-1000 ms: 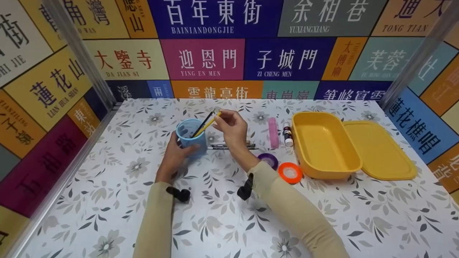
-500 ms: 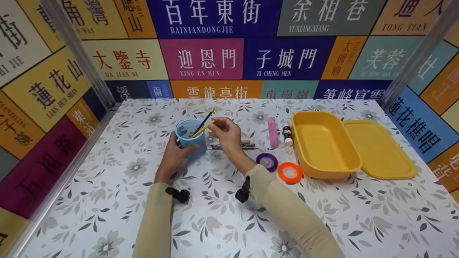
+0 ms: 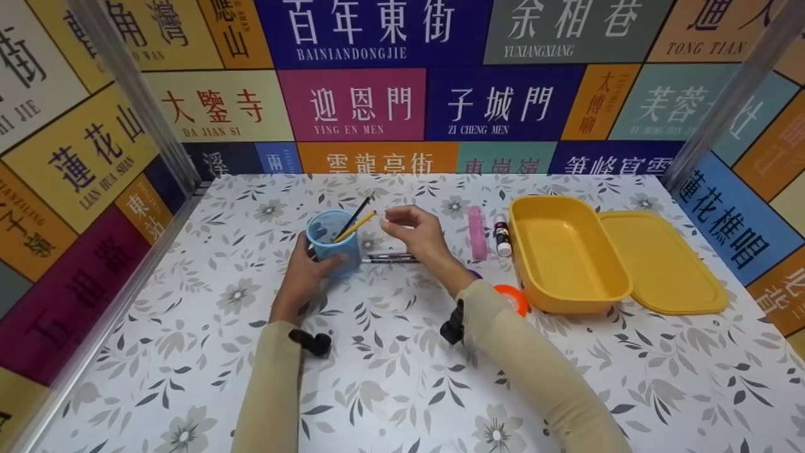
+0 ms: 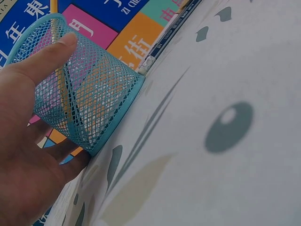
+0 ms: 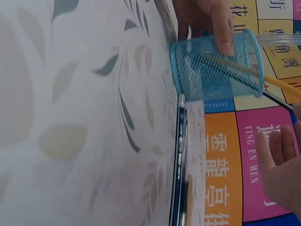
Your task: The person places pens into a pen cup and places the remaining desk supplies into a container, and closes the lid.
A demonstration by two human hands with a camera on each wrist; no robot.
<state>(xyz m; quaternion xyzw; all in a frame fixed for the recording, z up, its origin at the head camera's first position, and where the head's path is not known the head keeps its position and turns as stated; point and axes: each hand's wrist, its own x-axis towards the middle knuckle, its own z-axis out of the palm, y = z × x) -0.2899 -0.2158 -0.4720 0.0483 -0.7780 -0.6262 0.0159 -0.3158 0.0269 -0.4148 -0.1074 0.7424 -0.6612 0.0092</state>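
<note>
A light blue mesh pen holder [image 3: 343, 259] stands upright on the table, with my left hand [image 3: 298, 278] gripping its side, thumb across the front. Leaning inside it are a yellow pencil [image 3: 357, 226] and a dark, slim pencil or brush [image 3: 361, 210]. My right hand [image 3: 420, 234] is just right of the yellow pencil's upper end, apart from it, with fingers loosely bent and nothing held. On the table beside the holder lie several dark pencils [image 3: 388, 258], partly hidden behind that hand. The right wrist view shows these pencils [image 5: 179, 155] with their ends close to the holder's base.
Rightward lie a pink strip-like item [image 3: 477, 234], a small dark bottle with a white cap [image 3: 502, 239] and an orange tape roll [image 3: 514, 299]. A purple roll is mostly covered by the right arm. A yellow box [image 3: 569, 251] stands beside its yellow lid [image 3: 670, 264].
My right hand lowered the yellow pencil into the pen holder, let go of it and drew back to the right. The left hand has stayed on the holder.
</note>
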